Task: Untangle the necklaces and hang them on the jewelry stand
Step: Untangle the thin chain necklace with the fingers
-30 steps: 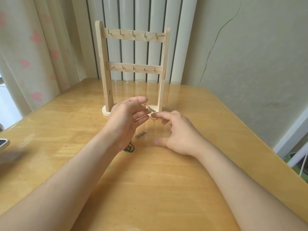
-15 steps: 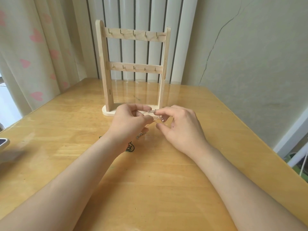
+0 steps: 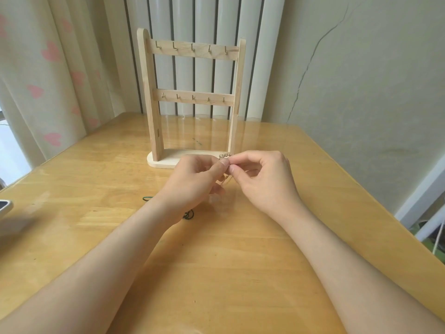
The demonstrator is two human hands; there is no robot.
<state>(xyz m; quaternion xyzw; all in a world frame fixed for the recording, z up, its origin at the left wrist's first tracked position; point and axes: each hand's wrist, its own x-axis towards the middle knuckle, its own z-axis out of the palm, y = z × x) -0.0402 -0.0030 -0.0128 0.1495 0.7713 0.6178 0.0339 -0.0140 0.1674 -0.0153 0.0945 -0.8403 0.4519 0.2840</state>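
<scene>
The necklace's silver beaded piece [image 3: 225,155] is held up off the bench [image 3: 240,273], pinched from both sides. The left hand [image 3: 195,179] takes it from the left between thumb and forefinger, and the right hand [image 3: 265,179] takes it from the right. The two grips are narrow and meet fingertip to fingertip. The short run that shows lies left to right. A fine strand [image 3: 226,180] drops from the pinch toward the bench between the palms; whether it is knotted cannot be told. A dark green cord [image 3: 189,214] lies on the bench nearer in, partly under the left forearm. The jewelry stand [image 3: 153,116] rises just beyond the hands, its base right behind the pinch. Its hooks [image 3: 192,48] are all bare and lie above and farther off. From this, hanging looks like a move up and away, with both hands about equally near.
</scene>
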